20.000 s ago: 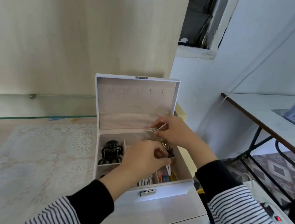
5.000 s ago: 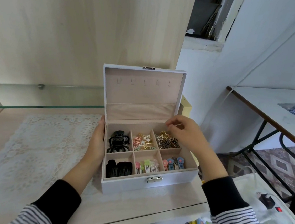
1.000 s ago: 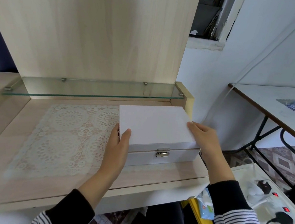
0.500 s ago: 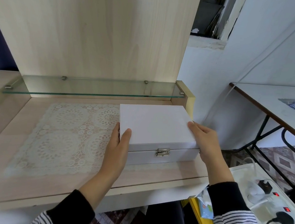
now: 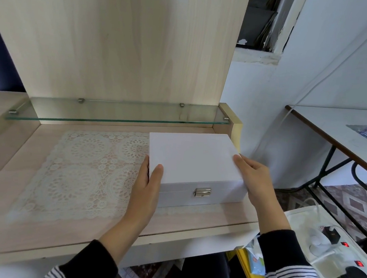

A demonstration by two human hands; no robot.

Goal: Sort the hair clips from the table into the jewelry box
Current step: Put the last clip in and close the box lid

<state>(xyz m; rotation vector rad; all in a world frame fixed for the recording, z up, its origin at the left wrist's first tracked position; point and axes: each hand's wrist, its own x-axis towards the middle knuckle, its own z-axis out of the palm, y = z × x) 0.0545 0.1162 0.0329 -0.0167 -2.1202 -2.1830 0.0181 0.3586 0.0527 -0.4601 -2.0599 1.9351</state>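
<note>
The white jewelry box (image 5: 194,157) sits closed on the right part of the wooden table (image 5: 17,231), its silver latch (image 5: 202,192) facing me. My left hand (image 5: 145,190) lies against the box's left side with the thumb over the lid's corner. My right hand (image 5: 256,179) rests flat against the right side, thumb on the lid's edge. No hair clips are in view on the table; the box's contents are hidden by the lid.
A white lace mat (image 5: 83,170) covers the table left of the box. A glass shelf (image 5: 114,113) runs along the back panel. A power strip (image 5: 334,245) with plugs lies low on the right, and a second table (image 5: 343,129) stands further right.
Five seconds ago the lid stood open, showing sorted clips; now it is closed. Over the last second both hands stay on the box's sides, hardly moving.
</note>
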